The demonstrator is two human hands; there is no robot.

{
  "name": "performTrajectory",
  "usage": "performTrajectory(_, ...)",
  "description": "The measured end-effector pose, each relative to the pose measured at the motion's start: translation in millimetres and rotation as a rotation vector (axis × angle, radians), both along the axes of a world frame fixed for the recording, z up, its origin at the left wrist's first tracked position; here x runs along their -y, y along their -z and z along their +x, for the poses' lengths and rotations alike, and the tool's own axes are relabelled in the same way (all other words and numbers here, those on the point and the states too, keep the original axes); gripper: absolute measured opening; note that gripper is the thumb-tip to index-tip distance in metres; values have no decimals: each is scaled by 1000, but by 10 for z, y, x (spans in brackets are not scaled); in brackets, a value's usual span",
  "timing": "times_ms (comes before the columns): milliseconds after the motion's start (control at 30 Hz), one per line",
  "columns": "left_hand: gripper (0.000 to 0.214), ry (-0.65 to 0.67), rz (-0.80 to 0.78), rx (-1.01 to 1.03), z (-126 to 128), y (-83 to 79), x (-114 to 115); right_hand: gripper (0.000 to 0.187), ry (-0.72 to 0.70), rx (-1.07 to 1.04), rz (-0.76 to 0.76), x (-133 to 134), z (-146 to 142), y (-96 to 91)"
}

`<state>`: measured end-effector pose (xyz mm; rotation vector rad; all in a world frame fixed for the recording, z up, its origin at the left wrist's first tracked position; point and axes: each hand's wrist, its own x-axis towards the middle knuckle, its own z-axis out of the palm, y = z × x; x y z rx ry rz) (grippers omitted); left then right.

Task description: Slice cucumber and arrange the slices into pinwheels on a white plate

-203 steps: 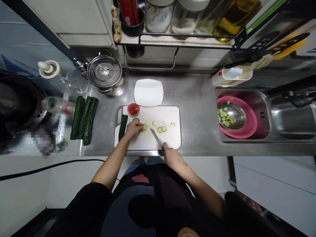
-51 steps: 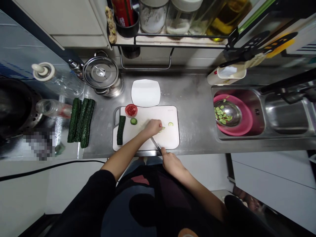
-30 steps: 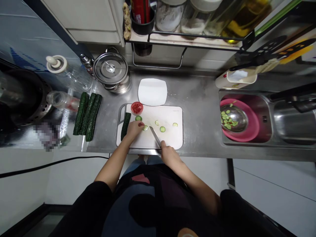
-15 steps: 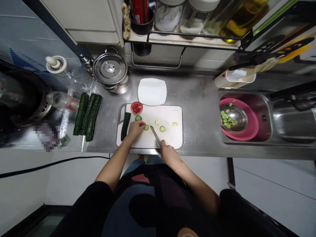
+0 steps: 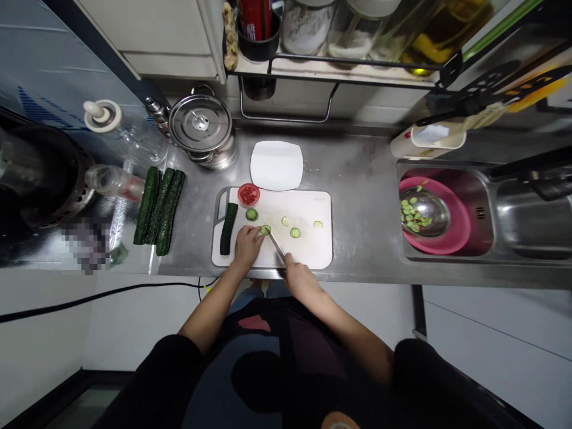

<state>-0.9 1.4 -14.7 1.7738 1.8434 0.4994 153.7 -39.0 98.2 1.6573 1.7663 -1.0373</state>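
My right hand [image 5: 302,280] is wrapped round the handle of a kitchen knife [image 5: 276,246]. The blade points up and left, and its tip lies over a cucumber slice [image 5: 266,230] on the white cutting board [image 5: 308,256]. Closed fingers of my left hand [image 5: 247,245] hold that slice at its left edge. More slices are scattered over the board, among them one cucumber slice [image 5: 295,233] right of the knife. A dark green length of cucumber [image 5: 228,229] lies left of my left hand. Behind it, at the board's top edge, sits a small red dish [image 5: 248,195] with red pieces inside.
A white plate [image 5: 276,165] lies behind the board. Whole cucumbers [image 5: 158,211] rest to the left, near a lidded steel pot [image 5: 201,124]. In the sink at right, a pink basin [image 5: 460,223] holds a metal bowl [image 5: 440,214] with green slices. Jars stand on a rack [image 5: 330,68] above.
The knife has moved left and its tip has come onto the cucumber slice. My left hand has shifted slightly right and down, its fingers now at the slice's edge.
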Motion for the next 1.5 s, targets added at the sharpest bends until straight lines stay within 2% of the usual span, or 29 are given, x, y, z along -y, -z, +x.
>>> performTrajectory(633,23,-13,2,5,28,42,1,35,-16,22,12,-19,-38,23)
performTrajectory(1000,23,-22,4,3,32,27,-1,36,-2,20,-33,-83,-60,-35)
performTrajectory(1333,23,-12,-6,-4,30,18,-5,37,65,-49,-44,-57,-96,54)
performTrajectory(1500,23,-8,-22,-2,22,-6,-17,38,56,-41,-72,-6,-6,-31)
